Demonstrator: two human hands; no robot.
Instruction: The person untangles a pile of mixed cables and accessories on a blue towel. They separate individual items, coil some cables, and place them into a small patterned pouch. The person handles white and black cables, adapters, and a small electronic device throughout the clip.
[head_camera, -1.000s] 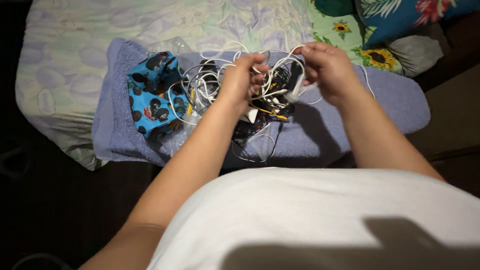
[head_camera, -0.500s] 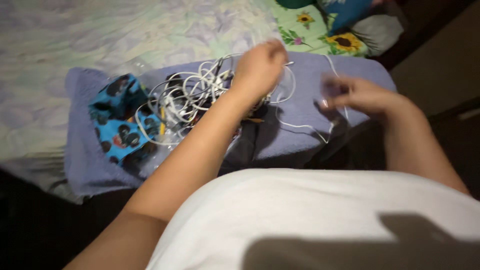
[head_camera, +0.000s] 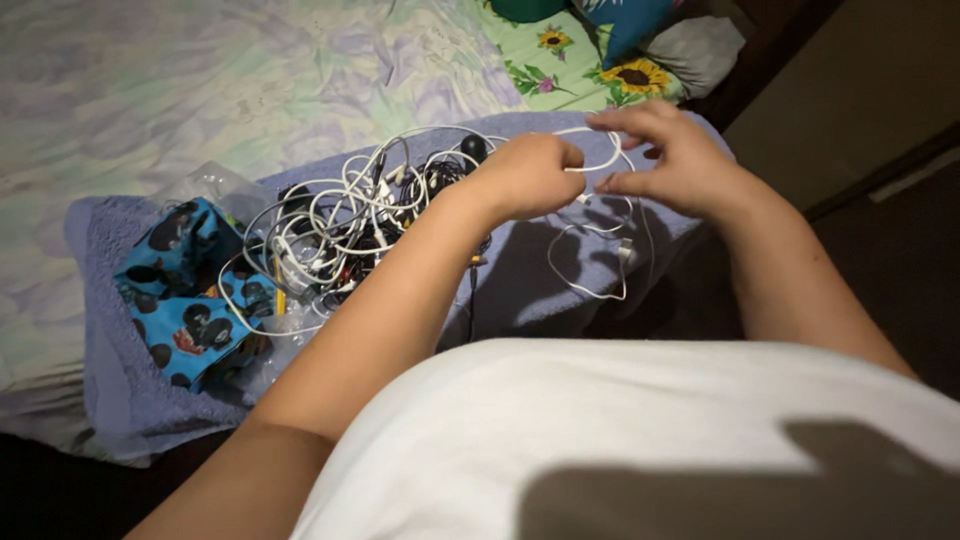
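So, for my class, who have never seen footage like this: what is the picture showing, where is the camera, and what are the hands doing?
The camera sits on a person's head and looks down past their white shirt. There is no machine, only two bare hands. The left hand and right hand each pinch a white cable that loops down between them. It leads from a tangle of cables lying on a lilac towel spread on a bed. A blue patterned pouch lies beside the tangle.
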